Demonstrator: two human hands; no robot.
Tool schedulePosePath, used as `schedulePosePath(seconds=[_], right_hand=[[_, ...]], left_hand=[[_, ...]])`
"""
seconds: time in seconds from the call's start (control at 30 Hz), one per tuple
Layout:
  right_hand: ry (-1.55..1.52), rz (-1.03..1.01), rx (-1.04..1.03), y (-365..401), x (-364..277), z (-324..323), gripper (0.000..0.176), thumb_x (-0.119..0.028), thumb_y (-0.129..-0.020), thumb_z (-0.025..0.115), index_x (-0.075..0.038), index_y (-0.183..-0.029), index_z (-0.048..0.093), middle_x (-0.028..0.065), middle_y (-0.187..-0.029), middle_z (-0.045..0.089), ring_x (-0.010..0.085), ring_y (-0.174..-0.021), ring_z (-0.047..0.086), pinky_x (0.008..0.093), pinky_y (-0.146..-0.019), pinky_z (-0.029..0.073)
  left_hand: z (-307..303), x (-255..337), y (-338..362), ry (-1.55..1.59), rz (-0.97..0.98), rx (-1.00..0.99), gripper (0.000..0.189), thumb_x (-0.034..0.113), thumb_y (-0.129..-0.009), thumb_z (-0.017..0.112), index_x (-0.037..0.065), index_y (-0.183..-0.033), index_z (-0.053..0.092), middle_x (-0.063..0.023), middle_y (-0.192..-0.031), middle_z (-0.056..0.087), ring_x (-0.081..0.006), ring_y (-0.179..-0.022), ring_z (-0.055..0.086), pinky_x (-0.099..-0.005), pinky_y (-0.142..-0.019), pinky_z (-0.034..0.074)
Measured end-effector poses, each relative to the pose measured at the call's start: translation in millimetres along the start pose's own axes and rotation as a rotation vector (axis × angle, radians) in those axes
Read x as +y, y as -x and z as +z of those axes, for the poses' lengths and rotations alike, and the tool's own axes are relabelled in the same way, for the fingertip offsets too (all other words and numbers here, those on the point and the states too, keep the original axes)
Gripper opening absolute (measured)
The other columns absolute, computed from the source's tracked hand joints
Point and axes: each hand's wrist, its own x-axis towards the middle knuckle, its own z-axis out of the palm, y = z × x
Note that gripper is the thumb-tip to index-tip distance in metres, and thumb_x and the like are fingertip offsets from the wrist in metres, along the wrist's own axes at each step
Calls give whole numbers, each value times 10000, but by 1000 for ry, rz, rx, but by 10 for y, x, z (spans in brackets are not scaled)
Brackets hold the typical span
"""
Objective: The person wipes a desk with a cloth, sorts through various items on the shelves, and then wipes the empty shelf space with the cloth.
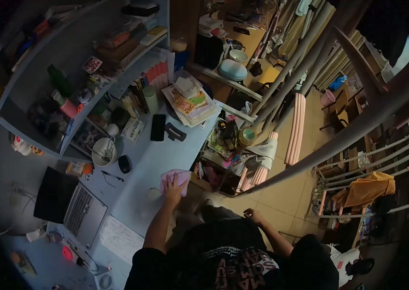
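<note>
My left hand point(173, 189) lies over a pink cloth point(181, 177) at the front edge of the blue desk point(139, 181), its fingers pressed onto the fabric. Just left of it is a small pale round thing point(153, 194), too blurred to name. My right hand point(253, 215) hangs above the tiled floor beside my body, its fingers curled with nothing visible in them. Farther along the desk lie a black phone point(158, 127) and a dark flat object point(175, 132). A black mouse point(125, 164) sits near a pen point(112, 176).
An open laptop point(86, 212), a paper sheet point(121, 240) and a bowl with utensils point(104, 152) occupy the desk. Papers point(191, 104) are stacked at its far end. Shelves point(117, 72) rise along the left. Metal bed poles point(306, 157) cross the right side. Another person point(342, 263) is at lower right.
</note>
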Motion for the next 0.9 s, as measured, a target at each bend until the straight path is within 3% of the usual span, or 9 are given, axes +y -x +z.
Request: schedulePosePath(seconds=[0.03, 0.1, 0.2, 0.37, 0.53, 0.6, 0.7, 0.8, 0.9], right_hand=[[-1, -3, -53, -17, -47, -82, 296, -251, -860, 595, -53, -1078, 628, 147, -999, 674, 296, -883, 656, 396, -777, 510], [14, -8, -126, -33, -93, -174, 306, -244, -865, 589, -54, -1104, 620, 142, -1017, 672, 291, -902, 653, 396, -789, 508], [128, -146, -247, -271, -94, -346, 345, -239, -867, 584, -58, -1161, 594, 137, -1096, 649, 298, -961, 635, 393, -831, 495], [56, -54, -415, -288, -559, -521, 375, -216, -866, 576, -53, -1204, 568, 162, -1164, 611, 309, -1039, 597, 384, -892, 468], [178, -178, -355, -110, -640, -578, 379, -208, -855, 588, -52, -1199, 568, 162, -1151, 617, 309, -1022, 605, 391, -871, 480], [102, -199, -314, -16, -563, -556, 382, -204, -849, 594, -52, -1198, 567, 164, -1145, 619, 311, -1014, 609, 394, -865, 483], [100, -155, -249, 70, -456, -590, 389, -198, -843, 601, -42, -1196, 560, 174, -1129, 624, 316, -1007, 612, 400, -858, 486], [110, -117, -229, 151, -465, -576, 392, -201, -844, 604, -29, -1193, 554, 182, -1110, 629, 322, -1009, 610, 398, -856, 486], [163, -152, -267, 119, -591, -531, 402, -232, -865, 594, -35, -1213, 554, 167, -1135, 624, 282, -954, 638, 367, -815, 508]], left_hand=[[144, -71, 46, -4, -15, -10, 533, 263, -737, 693, 349, -1246, 561, -137, -1470, 264, -425, -1324, 245, -604, -1046, 250], [373, -235, 179, 44, 289, 48, 489, 276, -747, 676, 352, -1221, 583, -109, -1491, 238, -437, -1343, 194, -612, -1064, 207], [273, -356, 414, 27, 252, 10, 287, 353, -840, 579, 324, -1115, 656, -8, -1412, 383, -414, -1299, 296, -636, -1004, 287], [174, -184, 343, 43, 78, -51, 303, 344, -839, 565, 297, -1125, 654, -21, -1427, 365, -433, -1308, 274, -665, -1023, 226], [486, 64, -437, 58, 75, 50, 284, 332, -832, 556, 288, -1085, 677, -18, -1456, 324, -442, -1334, 215, -690, -1034, 158], [524, 173, -879, 78, 60, -35, 387, 298, -822, 596, 192, -1193, 624, -53, -1465, 299, -445, -1353, 158, -651, -1063, 140], [540, 336, -1439, 39, 34, -63, 335, 306, -855, 559, 146, -1131, 661, -30, -1452, 319, -425, -1350, 174, -644, -1066, 134], [608, 392, -1595, 128, 7, 9, 270, 289, -854, 517, 168, -988, 718, -13, -1457, 319, -413, -1351, 204, -649, -1068, 114], [366, 176, -1220, 179, 73, -66, 230, 256, -824, 569, 193, -998, 706, -16, -1446, 332, -397, -1348, 219, -620, -1083, 115]])
